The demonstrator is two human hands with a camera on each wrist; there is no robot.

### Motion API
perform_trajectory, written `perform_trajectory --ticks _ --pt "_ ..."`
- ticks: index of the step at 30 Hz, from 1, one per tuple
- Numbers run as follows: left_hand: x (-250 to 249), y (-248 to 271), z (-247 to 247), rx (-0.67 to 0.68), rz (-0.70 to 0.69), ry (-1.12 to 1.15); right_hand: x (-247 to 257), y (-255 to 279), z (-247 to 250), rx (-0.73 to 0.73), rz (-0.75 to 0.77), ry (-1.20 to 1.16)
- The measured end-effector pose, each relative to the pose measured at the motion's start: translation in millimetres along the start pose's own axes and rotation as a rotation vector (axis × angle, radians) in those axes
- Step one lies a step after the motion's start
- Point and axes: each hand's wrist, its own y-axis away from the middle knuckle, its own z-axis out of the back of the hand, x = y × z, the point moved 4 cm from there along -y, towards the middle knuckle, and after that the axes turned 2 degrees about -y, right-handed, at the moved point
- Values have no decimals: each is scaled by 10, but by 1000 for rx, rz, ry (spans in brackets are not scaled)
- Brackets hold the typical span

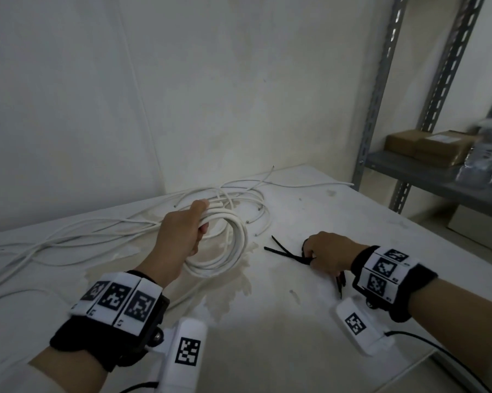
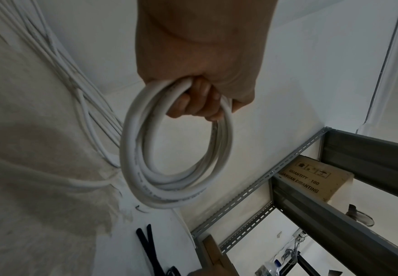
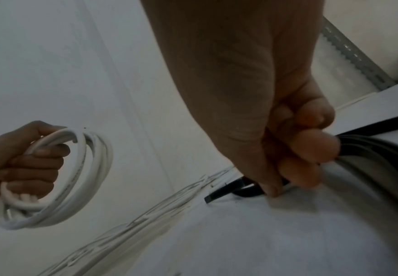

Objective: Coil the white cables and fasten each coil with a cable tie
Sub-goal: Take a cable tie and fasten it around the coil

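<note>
Left hand: the left hand point(image 1: 182, 231) is wrapped in a fist around the top of the white coil point(image 1: 230, 251), fingers point(image 2: 193, 104) passed through the ring, thumb over the strands.
Coil: several loops of thick white cable are gathered into one ring; it hangs from the fist toward 5 o'clock in the head view, and its lower arc lies at or just above the table point(image 1: 267, 321); contact cannot be told.
Right hand: the right hand point(image 1: 328, 255) is curled on a bundle of black cable ties point(image 1: 284, 252), which is pinched between fingertips point(image 3: 311, 147) and palm, low over the table.
Ties: the free ends are fanned out toward 10 o'clock from the right hand, pointing at the coil but apart from it; other ends trail out at 5 o'clock under the wrist.
Loose cables: uncoiled white cables point(image 1: 68, 234) are spread on the table from 9 to 12 o'clock of the coil, against the wall.
Shelf: a metal rack point(image 1: 426, 177) with cardboard boxes point(image 1: 426, 146) is seen at 2 o'clock.
</note>
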Motion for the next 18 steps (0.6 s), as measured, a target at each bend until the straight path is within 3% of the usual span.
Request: perform_trajectory --ticks 6,13,18 --pt "7 -59 8 -2 9 -15 -41 -47 96 -86 11 -99" --pt "-7 -118 32 -6 20 -11 -97 -17 326 -258 9 -498" --pt "12 -153 148 -31 18 16 180 125 529 -321 207 -687"
